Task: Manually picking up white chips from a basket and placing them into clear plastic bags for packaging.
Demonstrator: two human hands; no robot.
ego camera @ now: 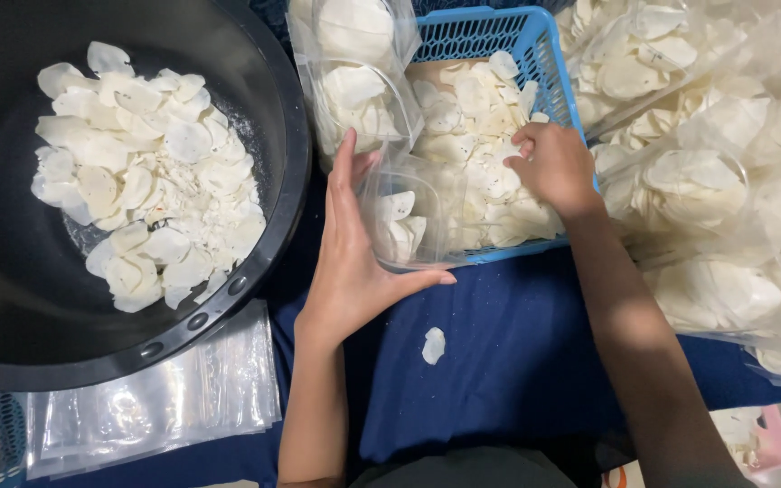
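My left hand (350, 244) grips a clear plastic bag (409, 212) that holds a few white chips and stands open at the front edge of a blue basket (485, 36). My right hand (553, 163) is inside the basket with its fingers curled down into the pile of pale white chips (476, 108). One loose chip (433, 344) lies on the dark blue cloth (508, 352) below the bag.
A large black tub (273, 117) with more white chips (142, 172) fills the left. A stack of empty clear bags (151, 402) lies below it. Filled clear bags (354, 72) stand behind my left hand, and many more (716, 181) are heaped on the right.
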